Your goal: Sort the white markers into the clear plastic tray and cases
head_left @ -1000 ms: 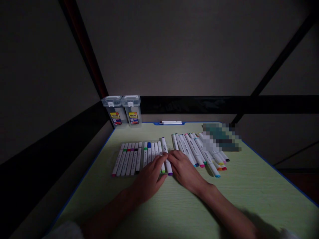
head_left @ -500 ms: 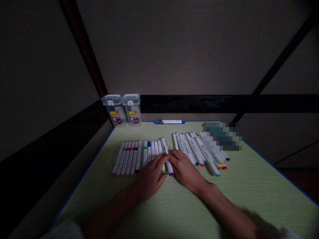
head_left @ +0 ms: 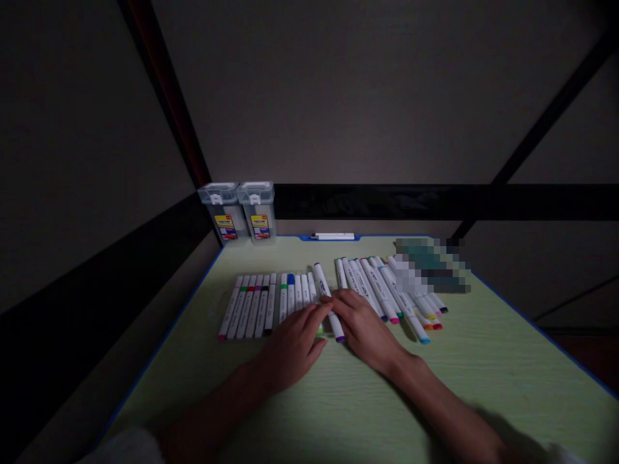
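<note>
A row of white markers with coloured caps (head_left: 264, 306) lies side by side on the pale green table (head_left: 338, 399). My left hand (head_left: 293, 345) rests flat on the right end of that row, fingers stretched out. My right hand (head_left: 362, 325) lies beside it, fingertips touching a purple-capped marker (head_left: 329, 303) that sits slanted between the two hands. A second group of markers (head_left: 387, 293) fans out to the right of my right hand.
Two clear plastic marker cases (head_left: 244, 212) with yellow labels stand upright at the table's back left corner. A white pen (head_left: 333, 236) lies at the back edge. A blurred patch (head_left: 430, 265) covers the far right markers. The table has a blue rim; dark walls surround it.
The purple-capped marker has slid slightly right and tilted more, away from the left row. Both hands shifted a little with it.
</note>
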`<action>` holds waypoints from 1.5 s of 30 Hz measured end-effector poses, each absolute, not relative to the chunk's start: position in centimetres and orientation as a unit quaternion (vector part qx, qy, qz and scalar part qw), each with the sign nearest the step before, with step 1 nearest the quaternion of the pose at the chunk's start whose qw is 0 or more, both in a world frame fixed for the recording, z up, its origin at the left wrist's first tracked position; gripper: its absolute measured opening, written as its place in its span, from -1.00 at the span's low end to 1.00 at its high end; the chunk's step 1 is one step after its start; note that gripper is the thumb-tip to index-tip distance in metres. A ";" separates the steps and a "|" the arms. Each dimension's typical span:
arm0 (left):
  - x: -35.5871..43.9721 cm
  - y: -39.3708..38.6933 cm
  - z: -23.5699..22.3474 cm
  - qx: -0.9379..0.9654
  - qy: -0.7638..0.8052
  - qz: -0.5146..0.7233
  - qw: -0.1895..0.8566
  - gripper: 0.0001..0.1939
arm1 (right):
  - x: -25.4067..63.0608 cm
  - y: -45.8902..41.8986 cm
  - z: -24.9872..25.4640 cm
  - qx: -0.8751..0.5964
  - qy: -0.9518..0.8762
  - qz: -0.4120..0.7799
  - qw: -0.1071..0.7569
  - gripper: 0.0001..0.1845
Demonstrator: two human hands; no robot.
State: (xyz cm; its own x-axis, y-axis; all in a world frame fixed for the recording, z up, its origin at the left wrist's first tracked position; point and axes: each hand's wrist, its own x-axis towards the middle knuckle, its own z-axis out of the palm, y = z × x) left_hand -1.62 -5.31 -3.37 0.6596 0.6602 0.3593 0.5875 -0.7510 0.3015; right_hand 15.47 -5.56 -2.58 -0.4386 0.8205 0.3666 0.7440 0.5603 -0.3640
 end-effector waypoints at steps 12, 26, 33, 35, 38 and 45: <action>-1.8 -5.2 -3.8 0.909 0.339 0.230 0.075 -0.44 | 16.6 -5.5 -1.6 -0.517 -0.822 0.014 0.239 -0.54; -1.9 -5.2 -3.5 0.917 0.326 0.219 0.067 -0.48 | 19.0 -4.9 -1.0 -0.584 -0.796 -0.067 0.146 -0.53; -1.8 -5.2 -3.3 0.919 0.323 0.213 0.075 -0.52 | 19.9 -4.6 -1.3 -0.601 -0.790 -0.066 0.101 -0.53; -1.8 -5.2 -3.2 0.919 0.323 0.211 0.075 -0.53 | 20.1 -4.6 -1.2 -0.605 -0.788 -0.063 0.091 -0.51; -1.8 -5.2 -3.2 0.919 0.324 0.209 0.076 -0.53 | 20.3 -4.6 -1.2 -0.610 -0.786 -0.061 0.082 -0.49; -1.7 -5.2 -3.2 0.921 0.322 0.207 0.067 -0.54 | 20.3 -4.7 -1.2 -0.619 -0.780 -0.066 0.065 -0.43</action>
